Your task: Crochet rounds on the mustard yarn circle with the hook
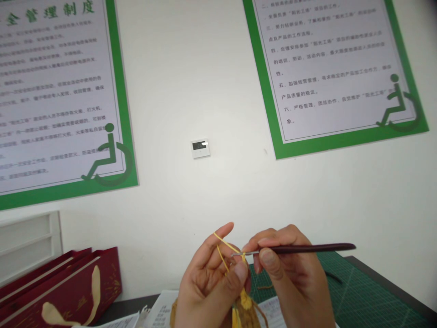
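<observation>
My left hand pinches a small piece of yellow crochet work between thumb and fingers. Its index finger is raised, with a strand of yellow yarn running over it down to the work. Pen-like in my right hand is a crochet hook with a dark red handle. The hook's thin metal shaft points left and meets the yarn just above my left thumb. Below my hands, a brownish-yellow knitted or crocheted piece shows in part; my hands hide the rest.
A green cutting mat lies on the dark table at right, with a dark cord on it. Dark red gift bags stand at left beside printed papers. Green-framed posters and a small thermostat are on the wall.
</observation>
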`<action>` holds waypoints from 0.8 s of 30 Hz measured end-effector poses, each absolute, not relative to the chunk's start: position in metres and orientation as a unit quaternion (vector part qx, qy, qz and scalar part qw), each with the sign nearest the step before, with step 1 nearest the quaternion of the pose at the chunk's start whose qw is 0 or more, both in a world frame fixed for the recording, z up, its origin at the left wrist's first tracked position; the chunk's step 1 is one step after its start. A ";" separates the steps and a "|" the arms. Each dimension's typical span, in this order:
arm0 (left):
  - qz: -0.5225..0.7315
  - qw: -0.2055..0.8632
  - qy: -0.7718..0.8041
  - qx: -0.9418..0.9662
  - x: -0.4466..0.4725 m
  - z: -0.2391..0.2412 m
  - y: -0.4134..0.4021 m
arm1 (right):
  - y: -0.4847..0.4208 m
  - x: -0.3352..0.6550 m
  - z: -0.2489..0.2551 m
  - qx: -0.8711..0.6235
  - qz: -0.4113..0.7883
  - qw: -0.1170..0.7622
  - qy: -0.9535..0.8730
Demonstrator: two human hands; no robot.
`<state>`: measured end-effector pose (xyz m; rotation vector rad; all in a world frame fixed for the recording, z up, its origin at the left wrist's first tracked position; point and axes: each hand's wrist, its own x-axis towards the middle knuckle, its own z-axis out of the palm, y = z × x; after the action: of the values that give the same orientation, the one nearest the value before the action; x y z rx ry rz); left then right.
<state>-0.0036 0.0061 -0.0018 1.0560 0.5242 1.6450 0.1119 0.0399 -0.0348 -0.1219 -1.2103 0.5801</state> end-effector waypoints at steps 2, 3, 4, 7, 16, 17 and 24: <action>0.692 0.528 0.214 0.443 -0.003 -0.002 0.006 | 0.038 0.110 -0.035 -0.057 0.293 0.785 -0.543; 0.693 0.528 0.212 0.443 -0.003 -0.001 0.006 | 0.037 0.109 -0.035 -0.059 0.301 0.787 -0.535; 0.693 0.528 0.209 0.444 -0.003 -0.001 0.005 | 0.036 0.108 -0.035 -0.059 0.306 0.788 -0.532; 0.691 0.531 0.209 0.444 -0.003 -0.001 0.005 | 0.036 0.107 -0.034 -0.061 0.310 0.785 -0.532; 0.691 0.522 0.221 0.450 -0.003 -0.001 0.006 | 0.035 0.107 -0.033 -0.066 0.302 0.791 -0.528; 0.691 0.522 0.222 0.449 -0.003 0.000 0.005 | 0.035 0.107 -0.032 -0.065 0.308 0.791 -0.525; 0.689 0.524 0.224 0.448 -0.003 0.001 0.004 | 0.043 0.115 -0.029 -0.010 0.454 0.726 -0.516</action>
<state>-0.0028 0.0039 0.0011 1.0734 0.5356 1.6483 0.1147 0.0428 -0.0293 -0.0221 -1.1391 1.0021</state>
